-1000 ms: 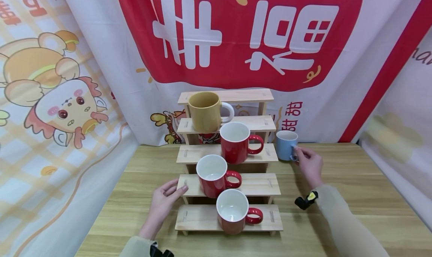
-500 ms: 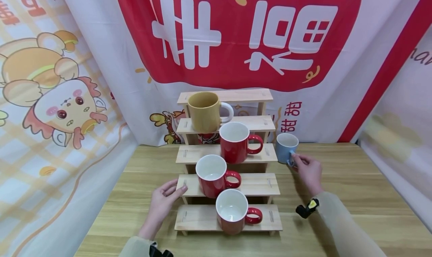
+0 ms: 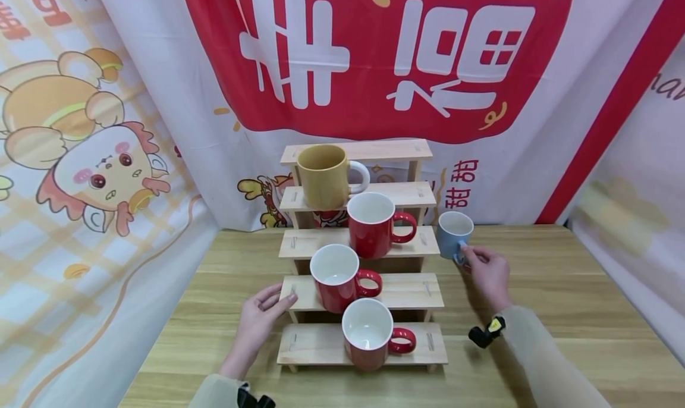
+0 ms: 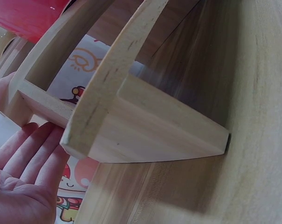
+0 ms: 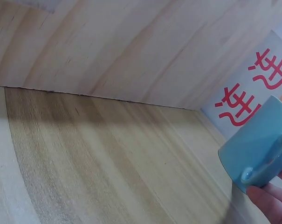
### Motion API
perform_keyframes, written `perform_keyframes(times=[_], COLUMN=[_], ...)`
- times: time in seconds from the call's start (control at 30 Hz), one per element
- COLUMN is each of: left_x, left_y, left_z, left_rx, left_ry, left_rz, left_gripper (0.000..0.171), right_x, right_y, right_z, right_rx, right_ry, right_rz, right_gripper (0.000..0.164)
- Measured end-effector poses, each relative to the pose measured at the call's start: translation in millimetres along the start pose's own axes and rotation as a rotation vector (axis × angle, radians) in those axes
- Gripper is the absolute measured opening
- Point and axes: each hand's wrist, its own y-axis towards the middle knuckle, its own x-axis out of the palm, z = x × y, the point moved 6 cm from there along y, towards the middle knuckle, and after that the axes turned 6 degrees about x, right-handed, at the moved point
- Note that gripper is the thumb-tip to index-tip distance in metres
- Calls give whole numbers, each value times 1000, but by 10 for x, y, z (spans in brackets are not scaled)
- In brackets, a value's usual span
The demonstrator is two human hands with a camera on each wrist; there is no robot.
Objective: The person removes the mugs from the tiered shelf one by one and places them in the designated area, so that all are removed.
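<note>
My right hand pinches the handle of a light blue mug at the right of the stepped wooden rack, near its back. In the right wrist view, fingertips and thumb are on the handle of the blue mug, close over the table. With the thumb on top and fingers below, my left hand grips the left end of the rack's second step from the front. The left wrist view shows those fingers stretched under the rack's wood.
Three red mugs with white insides stand on the lower steps: a front one, a middle one and an upper one. Above them is a yellow mug with a white handle. A printed cloth hangs behind the wooden table.
The right hand has drawn the blue mug slightly toward me and turned its handle more to the front; over the last half second it barely moves. The left hand stays on the rack.
</note>
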Motion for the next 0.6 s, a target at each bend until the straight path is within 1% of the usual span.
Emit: perform_keyframes(times=[0.13,0.23,0.3,0.37,0.43,0.6], left_x=[-3,-4,-5,-7,-9,-7], left_y=[2,2,0,-2,-6,-5], left_z=[1,2,1,1,3,9], left_rx=[-5,-10,-13,-14,-17,-20], left_ry=[3,4,5,6,7,21], left_rz=[-4,-4,-3,-1,0,1], left_gripper=[57,57,58,58,58,59], right_x=[-34,-93,-131,-155,-172,-215], right_y=[-7,-1,6,4,-9,-78], right_z=[-20,-59,-114,-201,-322,-737], right_rx=[-2,6,-5,-35,-79,-215], right_ry=[1,1,-10,-22,-62,-103], right_rz=[3,26,40,45,43,62], right_gripper=[42,47,51,52,50,45])
